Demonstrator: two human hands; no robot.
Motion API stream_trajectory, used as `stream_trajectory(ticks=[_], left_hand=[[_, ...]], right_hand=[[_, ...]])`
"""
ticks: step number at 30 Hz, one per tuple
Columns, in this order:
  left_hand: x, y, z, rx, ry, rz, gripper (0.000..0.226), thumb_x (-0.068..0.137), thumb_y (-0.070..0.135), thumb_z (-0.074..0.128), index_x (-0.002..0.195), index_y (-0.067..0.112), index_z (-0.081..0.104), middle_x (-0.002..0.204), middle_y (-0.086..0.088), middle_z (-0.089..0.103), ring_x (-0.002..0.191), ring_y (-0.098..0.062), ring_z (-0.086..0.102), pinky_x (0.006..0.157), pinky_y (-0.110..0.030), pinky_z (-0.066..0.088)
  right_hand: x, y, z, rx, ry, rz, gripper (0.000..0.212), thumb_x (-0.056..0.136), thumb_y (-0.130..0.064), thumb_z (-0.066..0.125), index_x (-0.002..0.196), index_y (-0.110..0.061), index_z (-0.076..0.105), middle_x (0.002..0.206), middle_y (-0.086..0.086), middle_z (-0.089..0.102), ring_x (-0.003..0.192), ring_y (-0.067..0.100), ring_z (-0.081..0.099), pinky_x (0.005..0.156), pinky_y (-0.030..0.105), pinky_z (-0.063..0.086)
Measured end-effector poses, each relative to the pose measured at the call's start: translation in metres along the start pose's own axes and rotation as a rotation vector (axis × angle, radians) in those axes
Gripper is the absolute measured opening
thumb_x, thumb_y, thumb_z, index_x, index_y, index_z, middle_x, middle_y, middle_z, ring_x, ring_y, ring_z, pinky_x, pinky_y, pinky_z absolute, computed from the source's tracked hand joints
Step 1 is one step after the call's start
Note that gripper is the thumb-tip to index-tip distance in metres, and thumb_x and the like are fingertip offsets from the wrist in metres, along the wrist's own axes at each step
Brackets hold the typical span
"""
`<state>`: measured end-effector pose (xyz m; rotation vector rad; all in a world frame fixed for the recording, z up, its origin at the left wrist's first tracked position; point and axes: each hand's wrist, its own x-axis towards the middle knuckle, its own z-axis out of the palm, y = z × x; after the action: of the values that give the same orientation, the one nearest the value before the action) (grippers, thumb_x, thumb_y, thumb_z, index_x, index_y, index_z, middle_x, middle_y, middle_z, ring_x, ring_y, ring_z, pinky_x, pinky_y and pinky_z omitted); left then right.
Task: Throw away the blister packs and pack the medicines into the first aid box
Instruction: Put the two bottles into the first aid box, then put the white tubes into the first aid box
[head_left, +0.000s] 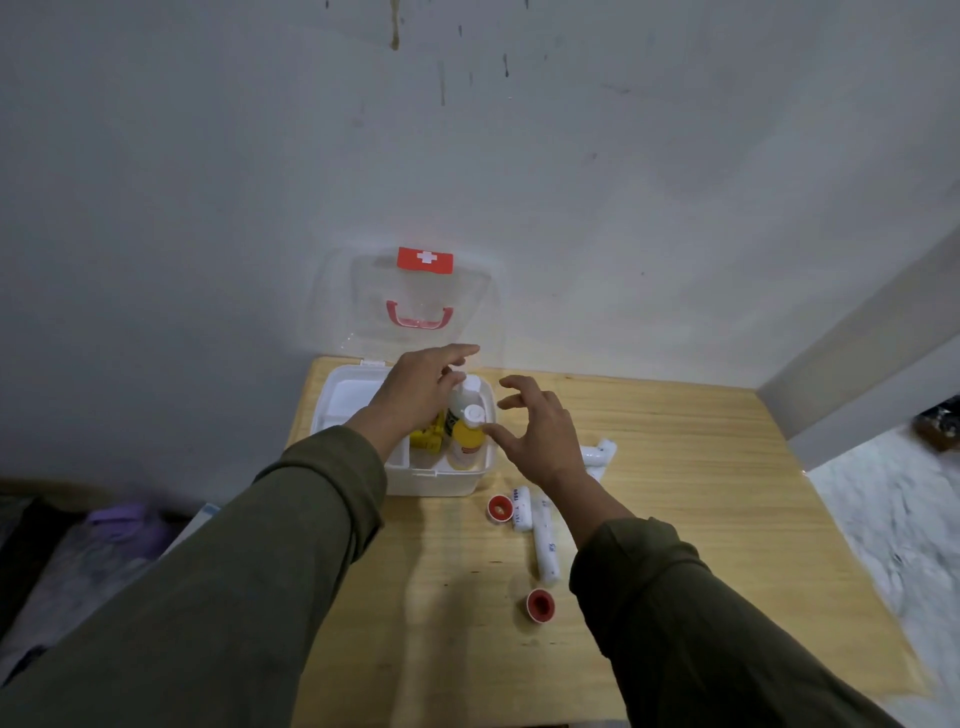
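A white first aid box (441, 480) is seen at the far left of a wooden table (701, 493), its clear lid (415, 296) stood open against the wall (208, 182). Two bottles are stood upright in the box's right compartment: a yellow bottle (467, 441) with a white cap nearer, and a clear bottle (465, 397) behind it. Yellow packets (428, 439) are lodged just left of them.

The left hand (415, 395) is held over the box with fingers loosely spread; whether the clear bottle is touched cannot be told. The right hand (540, 431) is held just right of the box, fingers spread and relaxed, a fingertip near the yellow bottle.

On the table near the box lie two white tubes (543, 540), two red-rimmed tape rolls (540, 605) and a white wrapped roll (597, 454) to the right.
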<state>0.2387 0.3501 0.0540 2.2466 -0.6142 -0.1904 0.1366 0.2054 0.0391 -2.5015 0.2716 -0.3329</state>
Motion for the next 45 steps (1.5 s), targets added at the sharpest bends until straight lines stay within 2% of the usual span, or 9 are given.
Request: stream_trajectory(ticks=[5,10,13,19,26,32,39,42,45], left_hand=[[0.009,0.03,0.005,0.023,0.047,0.1,0.041,0.094,0.019,0.055,0.133,0.029,0.05,0.123,-0.001,0.063,0.111,-0.019,0.056,0.09,-0.023,0.039],[0.015,0.065,0.029,0.046,-0.023,0.183,0.039,0.092,0.022,0.058,0.13,0.027,0.052,0.12,0.0,0.064,0.111,-0.017,0.057,0.092,-0.029,0.043],[0.015,0.079,0.048,0.013,-0.047,0.155,0.038,0.091,0.023,0.06,0.129,0.025,0.053,0.118,-0.001,0.065,0.109,-0.016,0.058,0.092,-0.028,0.043],[0.008,0.091,0.086,0.0,-0.051,-0.038,0.034,0.09,0.023,0.061,0.123,0.02,0.058,0.113,-0.004,0.066,0.102,-0.017,0.061,0.089,-0.027,0.045],[-0.008,0.087,0.125,0.002,-0.036,-0.325,0.037,0.089,0.038,0.059,0.121,0.018,0.058,0.104,-0.01,0.068,0.1,-0.025,0.061,0.081,-0.028,0.044],[-0.014,0.078,0.156,-0.01,-0.001,-0.537,0.056,0.085,0.052,0.058,0.128,0.016,0.052,0.122,-0.016,0.06,0.106,-0.03,0.059,0.077,-0.028,0.04],[-0.009,0.085,0.184,-0.105,0.093,-0.688,0.069,0.075,0.064,0.06,0.127,0.019,0.049,0.116,-0.014,0.063,0.096,-0.03,0.066,0.086,-0.038,0.053],[-0.006,0.088,0.19,-0.162,0.135,-0.756,0.072,0.071,0.065,0.063,0.125,0.019,0.051,0.119,-0.013,0.062,0.095,-0.027,0.066,0.083,-0.032,0.052],[-0.002,0.084,0.193,-0.157,0.163,-0.792,0.069,0.076,0.055,0.066,0.128,0.014,0.051,0.129,-0.012,0.055,0.111,-0.027,0.059,0.079,-0.026,0.041]], right_hand=[[-0.004,0.026,-0.029,0.002,0.056,0.094,0.05,0.08,-0.027,0.071,0.124,-0.023,0.047,0.104,-0.002,0.066,0.106,0.019,0.051,0.089,0.04,0.044],[-0.012,0.062,-0.059,-0.002,0.093,0.186,0.05,0.08,-0.027,0.072,0.124,-0.022,0.047,0.102,0.0,0.067,0.103,0.02,0.054,0.082,0.034,0.044],[-0.014,0.083,-0.074,0.009,0.063,0.217,0.051,0.08,-0.026,0.072,0.125,-0.022,0.047,0.103,0.002,0.066,0.102,0.02,0.055,0.08,0.032,0.043],[-0.014,0.116,-0.088,0.006,-0.062,0.231,0.053,0.081,-0.026,0.071,0.127,-0.021,0.046,0.11,0.005,0.063,0.098,0.021,0.057,0.078,0.033,0.047],[-0.012,0.156,-0.087,0.014,-0.214,0.223,0.056,0.079,-0.03,0.073,0.128,-0.021,0.047,0.111,0.006,0.062,0.094,0.019,0.057,0.076,0.029,0.043],[-0.014,0.176,-0.082,0.09,-0.271,0.249,0.062,0.076,-0.034,0.075,0.129,-0.021,0.046,0.107,0.006,0.062,0.091,0.015,0.055,0.075,0.027,0.042],[-0.012,0.188,-0.073,0.211,-0.274,0.35,0.065,0.076,-0.043,0.073,0.131,-0.023,0.043,0.102,0.005,0.063,0.096,0.02,0.059,0.083,0.032,0.046],[-0.011,0.189,-0.067,0.259,-0.284,0.374,0.064,0.076,-0.043,0.072,0.13,-0.024,0.044,0.096,0.002,0.063,0.094,0.017,0.058,0.084,0.032,0.047],[-0.009,0.189,-0.063,0.279,-0.305,0.371,0.061,0.076,-0.041,0.073,0.129,-0.024,0.046,0.097,0.003,0.066,0.09,0.015,0.057,0.08,0.028,0.043]])
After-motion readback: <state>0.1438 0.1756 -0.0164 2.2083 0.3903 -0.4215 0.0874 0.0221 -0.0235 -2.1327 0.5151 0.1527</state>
